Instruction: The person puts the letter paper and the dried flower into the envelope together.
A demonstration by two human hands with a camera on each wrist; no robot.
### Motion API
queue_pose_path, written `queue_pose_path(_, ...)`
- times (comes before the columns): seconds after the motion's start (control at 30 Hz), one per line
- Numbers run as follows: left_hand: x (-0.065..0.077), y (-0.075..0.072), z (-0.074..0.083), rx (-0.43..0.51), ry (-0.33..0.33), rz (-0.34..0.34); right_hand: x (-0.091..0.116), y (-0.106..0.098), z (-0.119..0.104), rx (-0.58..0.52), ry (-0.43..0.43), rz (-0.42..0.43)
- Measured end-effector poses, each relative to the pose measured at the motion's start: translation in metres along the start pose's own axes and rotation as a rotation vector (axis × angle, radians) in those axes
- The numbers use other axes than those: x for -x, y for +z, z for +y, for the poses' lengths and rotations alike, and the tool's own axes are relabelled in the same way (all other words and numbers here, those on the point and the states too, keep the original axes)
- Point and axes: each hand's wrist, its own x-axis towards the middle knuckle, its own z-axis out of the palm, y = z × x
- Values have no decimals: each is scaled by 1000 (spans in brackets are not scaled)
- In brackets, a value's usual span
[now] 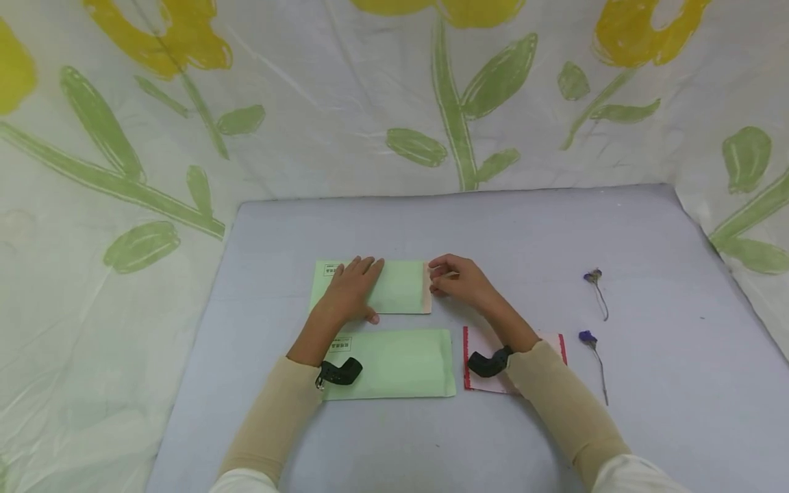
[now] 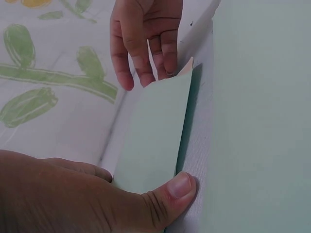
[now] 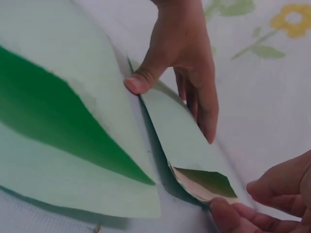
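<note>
- Far green envelope [image 1: 397, 291]: lies flat on the grey table [image 1: 394, 445], printed label [image 1: 333, 270] at its left end; its right end gapes, and the visible interior is dark green behind a pale pinkish lip [image 1: 427, 291].
- My left hand [image 1: 353, 293]: spread wide across this envelope, thumb at the near edge, fingertips at the far edge.
- My right hand [image 1: 461, 279]: at the envelope's open right end, fingers bent beside the lip; I cannot tell whether they pinch it.
- Near green envelope [image 1: 394, 370]: parallel to the first and just nearer; its mouth also stands open, a brighter green inside; how deep it goes is hidden.
- Red-edged pink paper item [image 1: 481, 340]: right of the near envelope, partly covered by my right sleeve [image 1: 567, 397]; I cannot tell whether it is a container.
- Two dried purple flowers [image 1: 588, 337]: at the right of the table, outside the envelopes, one farther than the other, stems pointing nearer.
</note>
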Motion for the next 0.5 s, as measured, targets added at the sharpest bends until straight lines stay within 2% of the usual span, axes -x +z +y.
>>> queue_pose_path(0.23, 1, -2, 2, -5, -4, -2, -2, 5, 0, 56, -37, -2)
queue_pose_path(0.5, 2, -2, 2, 6, -8, -6, 0, 9, -4, 160, -34, 19)
